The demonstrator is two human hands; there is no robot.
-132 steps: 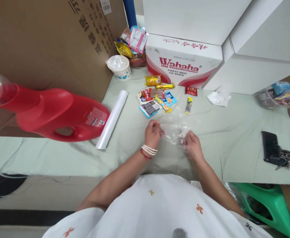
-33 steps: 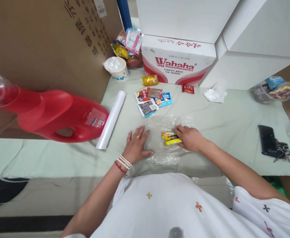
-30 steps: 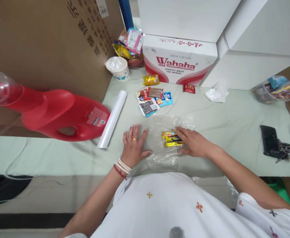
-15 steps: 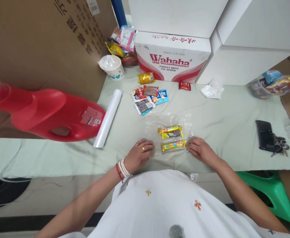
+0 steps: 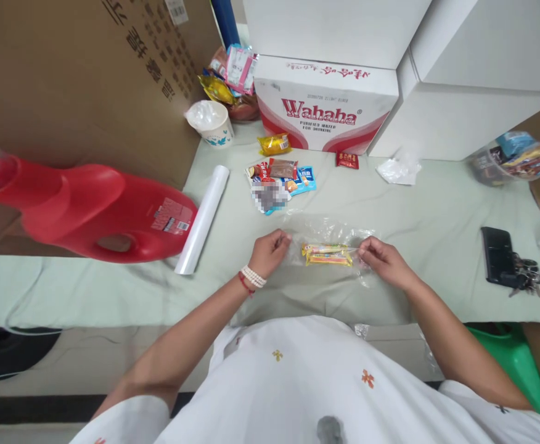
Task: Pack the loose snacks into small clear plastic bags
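A sheet of clear plastic film lies on the table in front of me, with yellow-wrapped snack sticks bunched together on it. Its left side is pinched in my left hand, fingers closed. On the opposite side my right hand also pinches the film. The near part of the film is lifted over the sticks, partly covering them, so I cannot tell how many there are. Beyond the film sits a small pile of snack packets, one of them blurred out.
A white roll and a red jug are to the left. At the back stand a paper cup, a yellow packet, a Wahaha carton, a red packet and crumpled tissue. Keys and a phone lie right.
Both hands have gone from lying at the film's near corners to pinching it, raised and moved slightly away from me. The film's near side is folded up over the sticks, which are now drawn together.
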